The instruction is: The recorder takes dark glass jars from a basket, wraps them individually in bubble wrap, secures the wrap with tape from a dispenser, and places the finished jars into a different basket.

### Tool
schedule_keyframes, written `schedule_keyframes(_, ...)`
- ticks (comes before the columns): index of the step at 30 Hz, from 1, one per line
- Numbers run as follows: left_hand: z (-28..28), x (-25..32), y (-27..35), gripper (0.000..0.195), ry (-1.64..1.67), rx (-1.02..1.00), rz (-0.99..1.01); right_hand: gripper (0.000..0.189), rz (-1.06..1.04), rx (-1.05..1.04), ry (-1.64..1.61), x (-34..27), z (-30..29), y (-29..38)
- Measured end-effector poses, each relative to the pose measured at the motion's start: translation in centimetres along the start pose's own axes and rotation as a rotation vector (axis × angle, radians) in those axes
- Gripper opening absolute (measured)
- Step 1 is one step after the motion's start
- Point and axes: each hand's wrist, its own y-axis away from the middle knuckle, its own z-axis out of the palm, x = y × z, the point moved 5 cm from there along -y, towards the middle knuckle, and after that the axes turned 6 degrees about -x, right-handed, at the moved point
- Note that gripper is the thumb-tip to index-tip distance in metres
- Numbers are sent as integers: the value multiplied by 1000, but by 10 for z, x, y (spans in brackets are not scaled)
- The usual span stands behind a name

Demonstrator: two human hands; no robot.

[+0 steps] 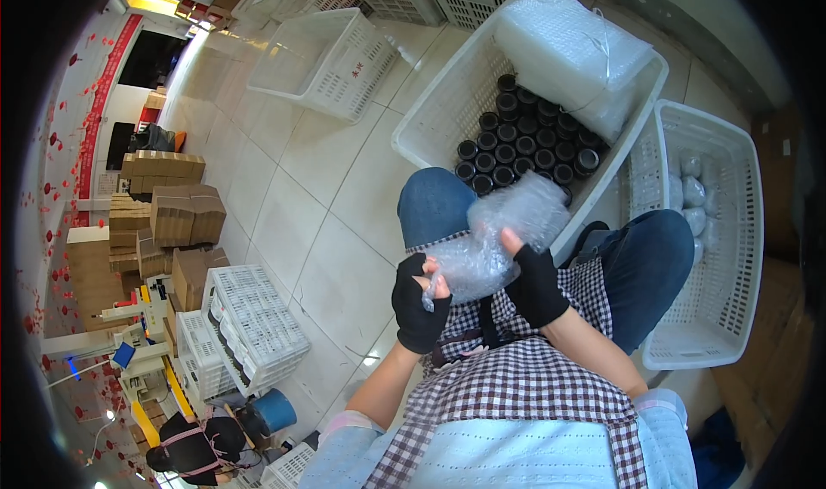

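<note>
Both of my hands wear black fingerless gloves and hold clear bubble wrap above my lap. My left hand pinches the wrap's near end between thumb and fingers. Lying over the wrap is the thumb of my right hand, whose other fingers are hidden beneath. Whether anything is inside the wrap cannot be told. Just beyond stands a white plastic crate with many dark-lidded jars upright in it. A tied stack of bubble wrap sheets rests at its far end.
Right of my knee, another white crate contains several bubble-wrapped items. A white crate stands farther off on the tiled floor. At left are stacked crates, cardboard bundles, a blue bucket and another person.
</note>
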Motion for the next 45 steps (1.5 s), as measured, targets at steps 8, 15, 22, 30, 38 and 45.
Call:
schedule_keyframes(8,31,-59,8,48,1110,99,-759,51,-260,-622,510,-30,47,50)
schedule_keyframes(15,15,18,-29,66,918,-544,-741,48,-447,-1226,1115,-30,68,69)
schedule_keyframes(22,49,11,-21,49,1244,-547,-1085,32,-554,-657,890,-46,29,68)
schedule_keyframes(30,72,-11,-6,44,1093,-767,-632,26,-784,-402,1152,-86,31,64)
schedule_keyframes(38,76,32,27,107,1069,-1107,-679,24,-781,-253,1538,-76,11,95)
schedule_keyframes(45,121,50,18,73,1261,-900,-829,20,-938,20,1454,-97,-6,104)
